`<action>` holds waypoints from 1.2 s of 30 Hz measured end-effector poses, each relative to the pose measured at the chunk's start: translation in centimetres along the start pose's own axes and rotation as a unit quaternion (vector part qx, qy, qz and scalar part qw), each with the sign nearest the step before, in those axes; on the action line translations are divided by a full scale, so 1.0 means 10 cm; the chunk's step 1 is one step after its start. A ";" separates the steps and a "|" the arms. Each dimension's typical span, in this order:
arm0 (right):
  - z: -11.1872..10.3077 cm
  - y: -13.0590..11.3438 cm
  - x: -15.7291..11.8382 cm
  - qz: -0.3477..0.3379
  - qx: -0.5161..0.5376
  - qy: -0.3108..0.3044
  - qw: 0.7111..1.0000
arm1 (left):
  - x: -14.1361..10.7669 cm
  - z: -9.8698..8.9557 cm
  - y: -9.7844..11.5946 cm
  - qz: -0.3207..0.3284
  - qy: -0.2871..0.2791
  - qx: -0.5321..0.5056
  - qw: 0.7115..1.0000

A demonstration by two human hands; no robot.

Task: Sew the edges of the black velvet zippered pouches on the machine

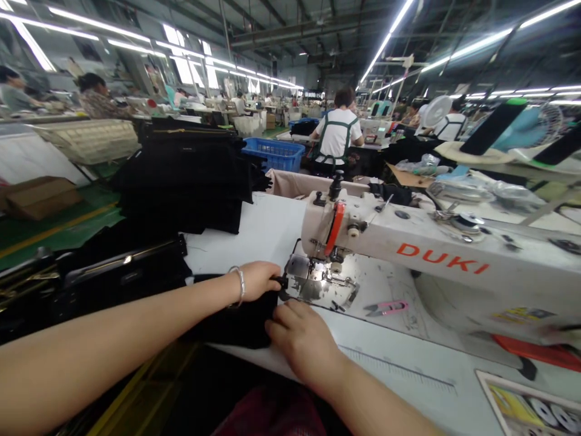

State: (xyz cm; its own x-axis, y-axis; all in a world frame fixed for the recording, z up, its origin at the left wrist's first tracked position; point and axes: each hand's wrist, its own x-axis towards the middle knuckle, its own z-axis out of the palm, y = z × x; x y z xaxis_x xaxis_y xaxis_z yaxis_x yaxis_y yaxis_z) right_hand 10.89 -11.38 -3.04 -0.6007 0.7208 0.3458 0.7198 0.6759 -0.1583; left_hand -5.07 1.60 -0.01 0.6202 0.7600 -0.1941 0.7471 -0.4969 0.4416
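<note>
A black fabric piece [236, 324] lies on the white table left of the sewing machine's needle area. My left hand [259, 280], with a bracelet at the wrist, pinches its upper right corner beside the metal plate [313, 281]. Lower down, my right hand [302, 339] has curled fingers closed on the right edge of the same fabric. The white machine [436, 248] reads DUKI in red. Pink thread snips [388, 308] rest on the table right of the plate.
Black fabric pieces are stacked [190, 175] at the left, and zippered black pieces [127, 272] lie nearer. Behind the table stand a blue basket [275, 154] and a seated person in a white shirt [338, 133]. Black thread cones [492, 127] stand at the right.
</note>
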 end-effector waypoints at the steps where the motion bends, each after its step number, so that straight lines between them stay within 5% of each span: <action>1: 0.01 0.11 0.06 0.008 -0.015 0.000 1.000 | 0.15 0.02 0.00 0.005 0.034 0.022 0.999; 4: -0.06 0.45 0.17 0.027 -0.040 -0.004 0.999 | 0.55 0.08 0.07 0.020 0.122 0.066 0.990; 8: -0.17 0.77 0.07 0.043 -0.053 -0.014 0.998 | 0.78 0.19 0.21 0.050 0.151 0.076 0.984; 17: -0.06 0.79 -0.20 0.066 -0.023 0.034 0.997 | 0.21 0.53 0.14 0.203 0.190 0.036 0.960; 25: -0.10 0.72 -0.16 0.050 0.003 0.054 0.997 | 0.21 0.42 0.00 0.251 0.116 0.034 0.960; 36: -0.08 0.70 -0.15 0.043 0.017 0.074 0.996 | 0.23 0.40 -0.01 0.272 0.123 0.009 0.955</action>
State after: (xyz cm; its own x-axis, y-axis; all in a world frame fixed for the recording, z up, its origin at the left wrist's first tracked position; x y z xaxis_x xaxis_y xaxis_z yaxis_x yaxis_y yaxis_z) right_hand 17.11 -7.89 -3.88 -0.4778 0.7478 0.4609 0.7530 0.6189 -0.2236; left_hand -2.76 1.72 -4.05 0.8442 0.4625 0.2710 0.3366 -0.8508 0.4035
